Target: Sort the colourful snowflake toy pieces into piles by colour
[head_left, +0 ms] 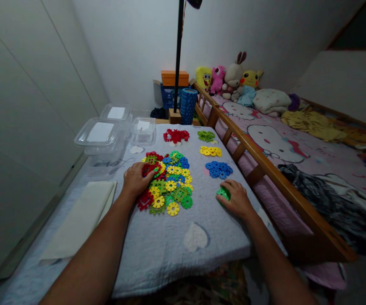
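Note:
A mixed pile of flat plastic connector pieces (pixel 170 185), red, yellow, blue and two greens, lies in the middle of the table. My left hand (pixel 135 180) rests on its left side, thumb and fingers apart over red pieces; the fingertips are partly hidden. On the right, my right hand (pixel 236 197) curls its fingers and thumb around green notched discs (pixel 223 193) at table level. Beyond it lie separate groups: blue discs (pixel 219 169), yellow discs (pixel 210 151), light green pieces (pixel 206 135) and red pieces (pixel 176 135).
Clear plastic boxes (pixel 101 137) with white labels stand at the back left, a smaller clear box (pixel 143 130) beside them. A folded cream cloth (pixel 81 220) lies left of my left arm. A wooden bed rail (pixel 249 148) borders the right side; a black pole (pixel 178 55) rises behind.

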`<state>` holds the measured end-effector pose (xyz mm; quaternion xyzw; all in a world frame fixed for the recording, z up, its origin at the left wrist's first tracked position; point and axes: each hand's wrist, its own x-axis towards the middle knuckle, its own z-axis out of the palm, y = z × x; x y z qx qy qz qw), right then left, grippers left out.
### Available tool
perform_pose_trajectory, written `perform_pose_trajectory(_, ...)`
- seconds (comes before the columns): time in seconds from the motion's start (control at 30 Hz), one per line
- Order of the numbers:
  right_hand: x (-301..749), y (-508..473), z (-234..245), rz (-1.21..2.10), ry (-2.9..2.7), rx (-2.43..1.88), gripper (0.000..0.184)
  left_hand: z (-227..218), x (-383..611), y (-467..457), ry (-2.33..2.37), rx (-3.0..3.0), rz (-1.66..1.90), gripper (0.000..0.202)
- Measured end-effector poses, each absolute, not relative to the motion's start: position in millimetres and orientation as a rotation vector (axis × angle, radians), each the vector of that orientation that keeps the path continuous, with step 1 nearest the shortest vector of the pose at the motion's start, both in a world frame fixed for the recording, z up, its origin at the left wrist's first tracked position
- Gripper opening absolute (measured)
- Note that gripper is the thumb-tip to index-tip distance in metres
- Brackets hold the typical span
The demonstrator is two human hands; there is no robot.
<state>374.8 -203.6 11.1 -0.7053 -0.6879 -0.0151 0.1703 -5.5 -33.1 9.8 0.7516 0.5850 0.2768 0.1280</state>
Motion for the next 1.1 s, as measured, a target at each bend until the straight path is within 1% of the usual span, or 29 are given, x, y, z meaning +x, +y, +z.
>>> perform_pose_trajectory(0.17,371,-205,10,-0.082,-1.956,-1.983,0.034,16,-6,-39,1.786,2.178,0.767,0.042)
perform_pose_trajectory(0.43,377,-209,7,-0.088,-1.928,-1.947,0.024,18,-8,-43,1.791,2.171,0.768,0.043)
perform_pose_trajectory(0.7,381,-209,5,-0.077,-1.890,-1.932,0.028,15,-10,-45,1.774,2.156,0.819,0.042)
perform_pose_trajectory(0.83,375,-199,17,-0.103,-1.834,-1.916,0.033,10,-11,-43,1.763,2.154,0.852,0.042)
perform_pose_trajectory(0.9,363,-187,27,-0.053,-1.852,-1.861,0.029,7,-11,-42,1.756,2.153,0.851,0.042)
perform_pose_trajectory(1.0,336,-160,42,0.111,-1.961,-1.757,0.022,4,-10,-41,1.742,2.154,0.838,0.043)
perform_pose_trajectory(1.1,304,-127,48,0.210,-2.065,-1.771,0.021,3,-11,-40,1.733,2.157,0.824,0.045)
